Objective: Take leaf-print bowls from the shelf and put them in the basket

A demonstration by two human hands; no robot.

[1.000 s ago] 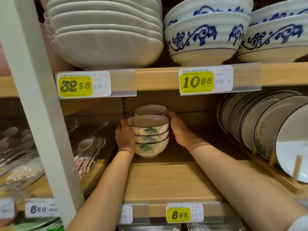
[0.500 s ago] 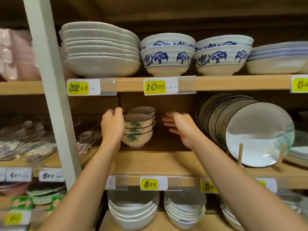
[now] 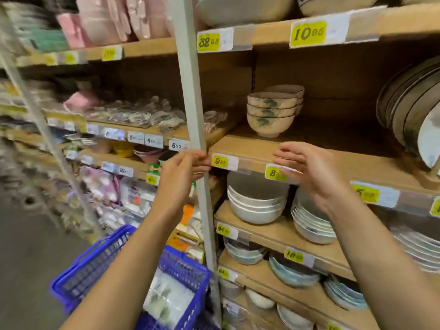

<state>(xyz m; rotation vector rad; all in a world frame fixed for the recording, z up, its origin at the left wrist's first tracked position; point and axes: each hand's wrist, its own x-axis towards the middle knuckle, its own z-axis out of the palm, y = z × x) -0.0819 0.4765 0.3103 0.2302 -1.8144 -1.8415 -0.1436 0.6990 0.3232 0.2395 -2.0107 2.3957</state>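
**Glazed ceramic: leaf-print bowls (image 3: 271, 113) sit on the shelf, both hands empty**

- Location: a stack of three nested bowls, cream with a green leaf motif, stands on the middle shelf (image 3: 240, 145), centre of frame. A second stack (image 3: 289, 90) of the same kind stands just behind it, partly hidden.
- Left hand (image 3: 178, 175): centre of frame, in front of the white upright post (image 3: 192, 103). Its fingers (image 3: 197, 160) are loosely curled and grasp nothing.
- Right hand (image 3: 312, 172): at the shelf's front edge, over the yellow price tags (image 3: 223, 161). Fingers released and gently bent, holding nothing. Both hands are below the bowls and apart from them.
- Basket (image 3: 90, 270): blue plastic, lower left of frame, well below the shelf. A clear packet (image 3: 166, 298) lies inside; no bowl shows in it.
- Handling judgement: the bowls are stiff, brittle and smooth-glazed, likely slippery, and the stack has some heft. Nested bowls can shift or clink if tipped. Best hold is probably two hands cupping the bottom bowl's sides, keeping the stack upright, then a gentle set-down in the basket.
- Neighbours: upright plates (image 3: 409, 108) at right, well apart from the bowls.
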